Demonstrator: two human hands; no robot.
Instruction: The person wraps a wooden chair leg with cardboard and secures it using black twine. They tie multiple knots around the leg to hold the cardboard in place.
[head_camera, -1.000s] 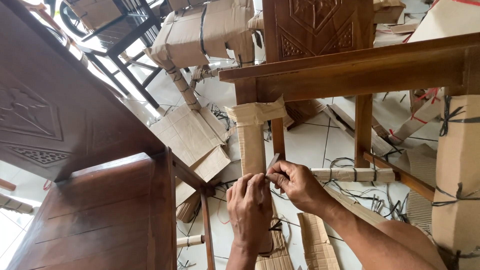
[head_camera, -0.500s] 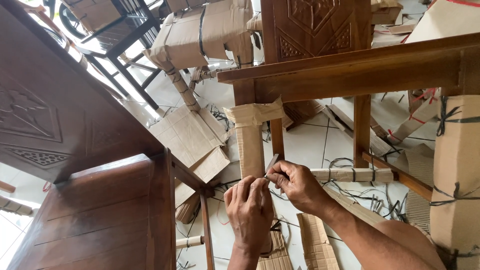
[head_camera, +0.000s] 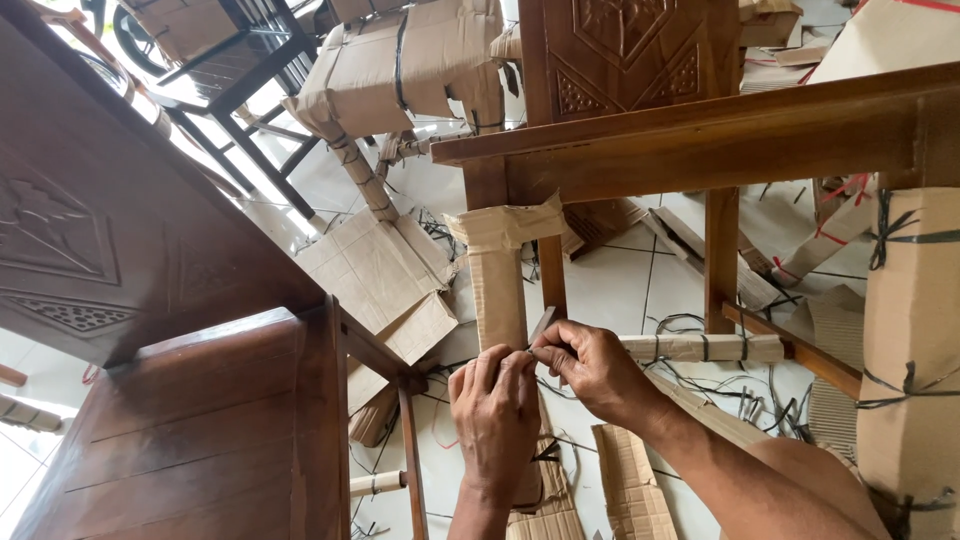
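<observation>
- We found the cardboard-wrapped leg (head_camera: 498, 290) of a wooden chair standing upright, its long axis running straight up from the hands to the wooden seat rail (head_camera: 700, 150) above.
- Directly below that wrapped stretch, both hands met against the leg, so the leg lay right at the fingertips and rose away from us; neither hand sat clearly nearer, though the right hand (head_camera: 590, 368) reached a little higher on it.
- Our left hand (head_camera: 497, 405) was curled closed against the front of the leg, fingers bunched on the cardboard edge or a strap there; we could not tell which.
- The right hand was pinched shut, thumb against forefinger, on something thin at the leg's right side; a small dark tool (head_camera: 543, 325) stuck up just above that pinch, touching the leg.
- The two hands were together, knuckles nearly touching, with no gap showing between them.
- Right of the leg, a cardboard-wrapped crossbar (head_camera: 700, 347) ran level toward a bare wooden leg (head_camera: 720, 255).
- Left of the leg lay a flat cardboard sheet (head_camera: 380, 280) on the tiled floor (head_camera: 610, 285), and nearer us a dark wooden seat (head_camera: 190, 420).
- Far right of the leg stood a strapped cardboard bundle (head_camera: 910, 340).
</observation>
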